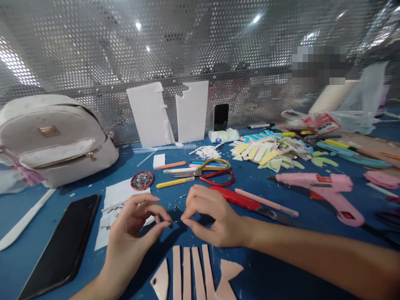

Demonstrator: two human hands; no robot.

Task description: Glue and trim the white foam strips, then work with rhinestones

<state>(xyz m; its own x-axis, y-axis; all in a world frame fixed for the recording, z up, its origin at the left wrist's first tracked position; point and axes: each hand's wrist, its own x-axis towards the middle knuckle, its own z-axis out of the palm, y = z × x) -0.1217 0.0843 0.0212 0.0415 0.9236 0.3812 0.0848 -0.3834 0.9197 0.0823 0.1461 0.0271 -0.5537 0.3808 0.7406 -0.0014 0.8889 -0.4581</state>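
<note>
My left hand (pixel 137 227) and my right hand (pixel 208 216) meet over the blue table (pixel 268 275), each pinching one end of a tiny thin thing (pixel 176 221) that I cannot name. Below them lie several pink foam strips and cut pieces (pixel 195 273). A small round dish of glittery bits (pixel 142 180) sits just beyond my left hand on a white paper sheet (pixel 117 200). A red-handled cutter knife (pixel 250 204) lies behind my right hand.
A black phone (pixel 62 246) lies at the left, a white backpack (pixel 53 137) behind it. Scissors (pixel 212 171), coloured sticks, a pink glue gun (pixel 325 189), heaped foam scraps (pixel 265 152), white foam boards (pixel 170 112) and a second, propped phone (pixel 221 117) fill the back.
</note>
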